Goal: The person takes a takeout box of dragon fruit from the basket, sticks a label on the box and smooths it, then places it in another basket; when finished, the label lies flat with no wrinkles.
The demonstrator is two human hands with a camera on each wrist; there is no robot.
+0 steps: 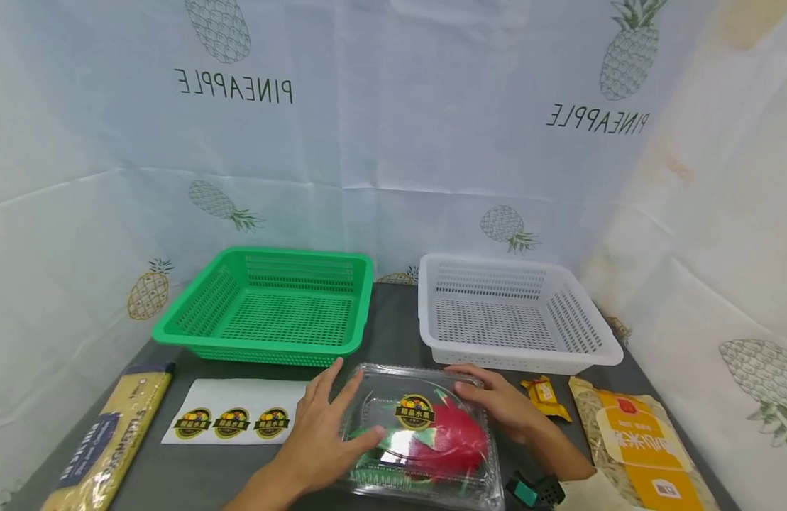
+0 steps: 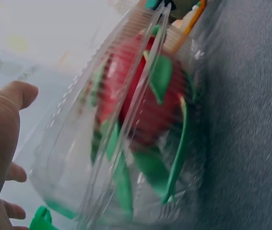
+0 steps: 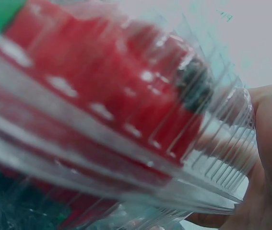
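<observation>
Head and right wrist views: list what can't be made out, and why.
Sheet of stickers: head view, lower right corner hidden behind the left grip.
Blue-and-gold packet: head view, near end cut off by the bottom edge.
Small yellow wrapper: head view, fine print too small.
Red fruit: right wrist view, blurred and cut off by the left edge.

Left hand (image 2: 0,139) near clear container (image 2: 61,155), red fruit (image 2: 119,79) inside

The container (image 1: 383,389) lies before two baskets (image 1: 291,316) (image 1: 492,325).
</observation>
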